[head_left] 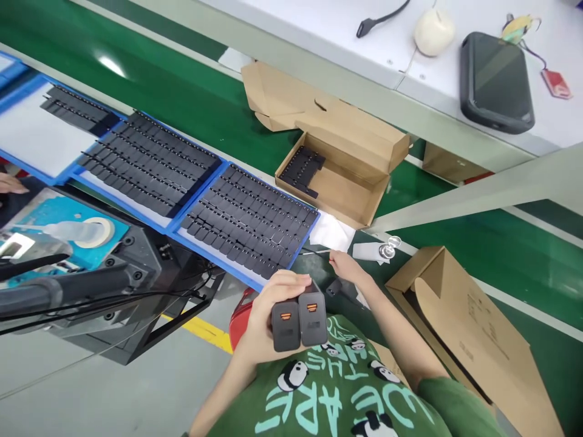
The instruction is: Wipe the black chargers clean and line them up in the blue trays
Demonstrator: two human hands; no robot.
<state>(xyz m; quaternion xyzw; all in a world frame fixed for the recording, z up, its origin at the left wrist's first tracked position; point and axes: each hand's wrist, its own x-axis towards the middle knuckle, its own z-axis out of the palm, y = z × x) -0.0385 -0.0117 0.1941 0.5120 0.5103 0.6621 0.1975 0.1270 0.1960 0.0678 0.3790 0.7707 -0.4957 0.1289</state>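
Blue trays of small black parts (248, 221) along bench edge, open cardboard box (339, 176) behind. Left hand (268, 309) fingers clamped on two dark grey rectangular chargers with orange ports (299, 321); right hand (346, 267) fingers pinched together on thin metal tweezers (316, 252).

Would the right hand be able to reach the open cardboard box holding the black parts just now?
Probably yes: the right hand lies on the green belt near the open cardboard box, with nothing between them.

factory assembly line: green conveyor belt (182, 91), blue trays of parts (248, 218).

Single head-worn camera looking forward and steeply down, tilted, sitting close above the worktop (191, 103), taking in the person's chest.
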